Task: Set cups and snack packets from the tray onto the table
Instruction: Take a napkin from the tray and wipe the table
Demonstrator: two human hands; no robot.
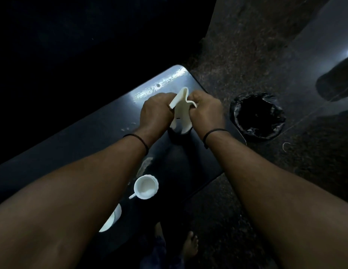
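Both my hands grip a pale, crumpled snack packet (181,109) above the far end of the dark table (87,140). My left hand (156,111) pinches its left edge and my right hand (205,110) pinches its right edge. The packet's lower end hangs over a dark round cup or container (179,136), mostly hidden under my hands. A white handled cup (146,186) stands upright on the table nearer to me, between my forearms. Another white cup (112,220) shows partly from under my left forearm.
A bin lined with a black bag (257,117) stands on the speckled floor right of the table. My bare foot (190,247) is below the table's near edge. The scene is dim; the area left of the table is black.
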